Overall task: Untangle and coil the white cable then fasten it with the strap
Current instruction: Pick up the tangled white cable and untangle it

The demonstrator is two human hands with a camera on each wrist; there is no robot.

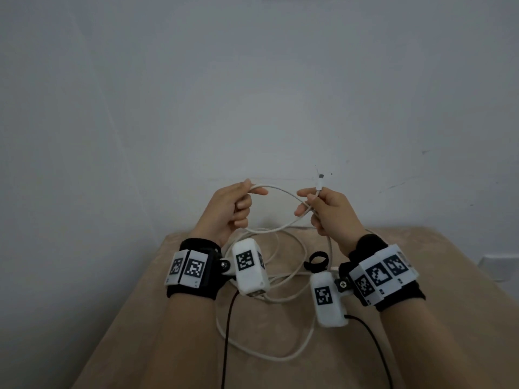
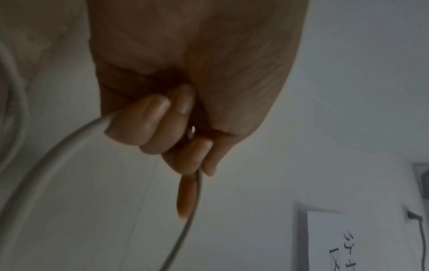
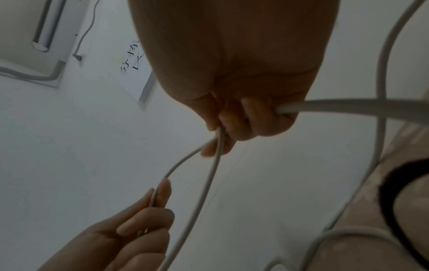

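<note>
Both hands are raised above the tan table (image 1: 438, 265) with a loop of the white cable (image 1: 280, 190) strung between them. My left hand (image 1: 238, 204) pinches the cable at the loop's left end, fingers curled round it (image 2: 148, 126). My right hand (image 1: 314, 204) grips the cable near its plug (image 1: 319, 182), which sticks up above the fingers (image 3: 234, 121). The remaining cable (image 1: 283, 357) lies in loose tangled loops on the table below. A black strap (image 1: 317, 261), rolled into a ring, lies on the table under my right wrist.
A pale wall (image 1: 252, 94) rises right behind the table's far edge. Dark wires (image 1: 226, 332) run from the wrist cameras toward me across the table. A wall socket (image 1: 491, 269) sits low at the right.
</note>
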